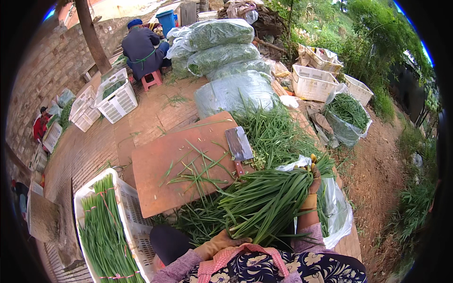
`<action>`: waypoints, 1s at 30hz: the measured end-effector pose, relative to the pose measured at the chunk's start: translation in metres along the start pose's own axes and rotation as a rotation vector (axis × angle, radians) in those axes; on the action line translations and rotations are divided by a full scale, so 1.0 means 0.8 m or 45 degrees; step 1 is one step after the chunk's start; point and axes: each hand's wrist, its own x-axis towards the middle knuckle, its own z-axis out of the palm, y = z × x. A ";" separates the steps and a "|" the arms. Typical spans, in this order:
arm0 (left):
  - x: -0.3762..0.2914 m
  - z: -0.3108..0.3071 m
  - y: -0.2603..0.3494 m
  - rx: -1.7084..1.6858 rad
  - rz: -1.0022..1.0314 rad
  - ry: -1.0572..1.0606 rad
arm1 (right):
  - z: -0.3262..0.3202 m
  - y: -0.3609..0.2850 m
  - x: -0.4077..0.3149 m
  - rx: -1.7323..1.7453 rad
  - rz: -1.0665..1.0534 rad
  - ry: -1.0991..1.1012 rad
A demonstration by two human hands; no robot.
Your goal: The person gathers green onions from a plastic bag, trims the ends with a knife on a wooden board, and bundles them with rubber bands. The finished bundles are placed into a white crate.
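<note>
A large loose bunch of garlic chives [269, 201] lies across my lap, held at both ends. My left hand [219, 243], in a tan glove, grips its pale end near my apron. Around its leafy end closes my right hand [314, 178], in a yellow and brown glove. Beside my right forearm is a clear plastic bag [334, 215] with greens in it. Before me sits a reddish-brown board [187, 148] strewn with loose leaves. A cleaver [239, 143] with a wooden handle rests at the board's right edge. My left fingers are partly hidden by the leaves.
At my left stands a white plastic crate [124, 219] of tied chives. Loose greens [276, 131] are heaped beyond the cleaver. Stuffed plastic bags [226, 63] are stacked ahead. A person [141, 49] sits on a red stool [152, 79]. An open bag of greens [347, 113] stands right.
</note>
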 end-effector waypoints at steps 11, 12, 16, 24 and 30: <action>-0.045 -0.109 -0.128 -0.927 0.145 0.665 | -0.023 0.026 0.008 0.212 -0.003 -0.016; -0.039 -0.088 -0.087 -1.024 0.204 0.579 | -0.003 0.031 -0.001 0.127 0.041 0.024; 0.058 -0.205 -0.218 0.853 0.132 0.480 | 0.050 0.073 -0.012 -0.069 0.082 -0.132; -0.019 -0.053 -0.066 -0.163 0.229 0.561 | 0.015 0.022 -0.026 -0.073 0.104 -0.111; -0.054 -0.056 -0.074 -0.703 0.180 0.353 | -0.009 0.013 -0.023 0.219 0.146 -0.061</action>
